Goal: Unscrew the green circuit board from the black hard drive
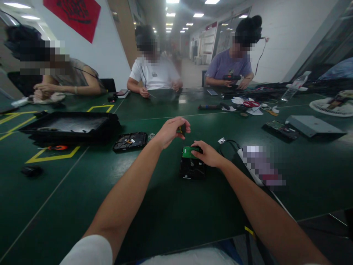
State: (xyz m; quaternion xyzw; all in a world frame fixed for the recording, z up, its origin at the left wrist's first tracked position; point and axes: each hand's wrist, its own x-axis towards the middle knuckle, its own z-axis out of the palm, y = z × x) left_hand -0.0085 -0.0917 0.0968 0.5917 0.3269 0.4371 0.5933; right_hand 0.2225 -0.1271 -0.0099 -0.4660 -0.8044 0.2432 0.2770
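Observation:
In front of me on the green table lies a hard drive, its green circuit board facing up at the far end. My right hand grips its far right side, thumb resting on the board. My left hand is raised just beyond the drive's far left corner, fingers curled round a small black-and-yellow object. The fingers hide most of that object, so its kind is unclear. Left of that hand sits a second hard drive, with a small clear item beside it.
Black trays stand at the left near an orange-handled tool. To the right are a white power strip, another drive and a grey metal box. Several people sit across the table. A bottle stands far right.

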